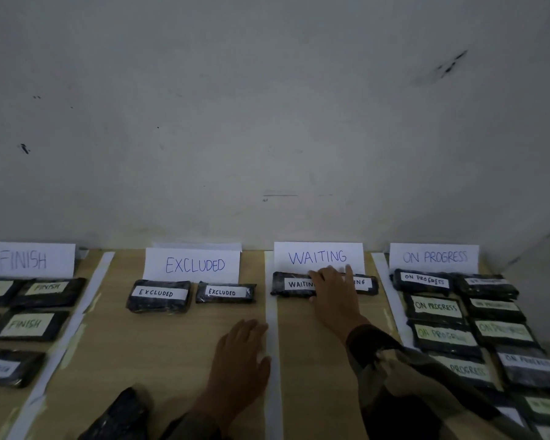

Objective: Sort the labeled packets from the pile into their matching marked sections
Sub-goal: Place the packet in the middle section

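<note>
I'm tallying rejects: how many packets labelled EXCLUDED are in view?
2. Both lie side by side just below the EXCLUDED sign: the larger EXCLUDED packet on the left, the smaller EXCLUDED packet to its right. More could sit unseen beyond the frame's bottom edge.

The right hand [332, 293] is reaching forward, palm down, fingers straight and spread. The left hand [240, 354] is lying flat, fingers extended, nearer the body.

A dim, scuffed pale wall [267, 106] rises behind a light wooden surface [172, 344].
</note>
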Tool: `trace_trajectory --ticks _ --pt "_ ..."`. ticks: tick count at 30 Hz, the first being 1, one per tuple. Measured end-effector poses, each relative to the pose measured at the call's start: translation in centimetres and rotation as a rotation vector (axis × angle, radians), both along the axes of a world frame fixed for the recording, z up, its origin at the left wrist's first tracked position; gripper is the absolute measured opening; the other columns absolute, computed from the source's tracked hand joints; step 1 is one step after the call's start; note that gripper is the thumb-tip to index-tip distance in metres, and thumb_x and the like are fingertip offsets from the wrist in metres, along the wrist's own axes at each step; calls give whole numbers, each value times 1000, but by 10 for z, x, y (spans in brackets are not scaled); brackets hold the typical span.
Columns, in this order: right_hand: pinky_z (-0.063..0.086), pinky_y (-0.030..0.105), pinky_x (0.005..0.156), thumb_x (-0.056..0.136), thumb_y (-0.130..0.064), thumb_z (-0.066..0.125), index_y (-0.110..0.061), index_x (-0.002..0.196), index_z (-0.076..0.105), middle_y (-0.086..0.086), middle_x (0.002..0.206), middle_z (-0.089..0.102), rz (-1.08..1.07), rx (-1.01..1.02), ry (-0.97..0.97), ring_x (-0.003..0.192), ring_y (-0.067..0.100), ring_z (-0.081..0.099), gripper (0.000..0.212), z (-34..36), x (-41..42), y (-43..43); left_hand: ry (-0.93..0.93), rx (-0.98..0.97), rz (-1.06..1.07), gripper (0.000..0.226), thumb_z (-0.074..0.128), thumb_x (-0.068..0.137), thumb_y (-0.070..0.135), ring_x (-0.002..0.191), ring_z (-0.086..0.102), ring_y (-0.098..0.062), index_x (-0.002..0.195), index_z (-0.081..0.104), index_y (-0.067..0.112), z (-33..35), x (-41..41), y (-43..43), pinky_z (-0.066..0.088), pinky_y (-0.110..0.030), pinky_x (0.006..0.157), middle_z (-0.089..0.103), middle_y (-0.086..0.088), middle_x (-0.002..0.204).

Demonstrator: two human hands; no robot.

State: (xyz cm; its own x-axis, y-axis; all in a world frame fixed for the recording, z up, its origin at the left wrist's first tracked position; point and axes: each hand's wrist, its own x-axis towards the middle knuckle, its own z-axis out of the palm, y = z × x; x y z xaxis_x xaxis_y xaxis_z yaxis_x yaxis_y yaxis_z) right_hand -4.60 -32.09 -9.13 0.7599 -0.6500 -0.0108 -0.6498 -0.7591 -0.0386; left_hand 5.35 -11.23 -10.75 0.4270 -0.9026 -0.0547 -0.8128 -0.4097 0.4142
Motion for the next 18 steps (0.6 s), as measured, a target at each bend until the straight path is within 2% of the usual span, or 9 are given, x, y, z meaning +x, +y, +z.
trace_trajectory --ticks 3,5,7,10,11,14,18 --pt "0 53 115 86 -18 58 -14 137 42 8 135 49 8 0 -74 135 28 35 54 1 -4 3 14 4 -10 65 38 79 45 138 25 -15 141 34 26 3 -1 1 23 -33 110 33 5 147" --pt "6 53 113 76 -9 66 -11 125 55 10 123 58 29 -20 -170 126 31 47 50 2 -10 9 24 -6 -22 64 41 78 45 135 31 -17 139 38 24 6 -1 3 29 -34 107 38 2 144" --pt "15 55 112 71 -5 66 -12 115 61 9 114 62 38 -27 -246 118 29 53 45 6 -20 19 19 -24 -37 62 43 78 45 130 40 -20 135 44 21 10 -1 8 36 -36 102 45 -1 139" --pt "18 52 114 76 -12 60 -17 114 60 4 114 60 53 84 -265 116 24 51 38 14 -40 40 -18 -70 -84 61 41 74 45 117 53 -26 127 54 17 16 -3 19 48 -41 87 56 -6 126" --pt "17 50 114 78 -15 59 -19 113 60 3 114 58 58 137 -264 115 22 51 36 16 -47 49 -10 -72 -94 63 38 73 46 118 53 -27 127 53 17 19 -5 24 48 -42 87 56 -7 126" --pt "16 45 114 82 -23 57 -24 113 59 -2 116 56 75 273 -240 113 18 50 31 19 -64 81 63 -10 -93 63 38 75 40 127 42 -23 134 45 19 30 -8 40 38 -38 98 47 -4 136" --pt "29 33 100 78 -37 47 -27 110 60 -4 113 57 64 413 -228 107 18 53 36 23 -71 130 150 95 -110 53 39 83 28 129 37 -17 136 42 24 39 -4 64 33 -28 101 42 3 140"
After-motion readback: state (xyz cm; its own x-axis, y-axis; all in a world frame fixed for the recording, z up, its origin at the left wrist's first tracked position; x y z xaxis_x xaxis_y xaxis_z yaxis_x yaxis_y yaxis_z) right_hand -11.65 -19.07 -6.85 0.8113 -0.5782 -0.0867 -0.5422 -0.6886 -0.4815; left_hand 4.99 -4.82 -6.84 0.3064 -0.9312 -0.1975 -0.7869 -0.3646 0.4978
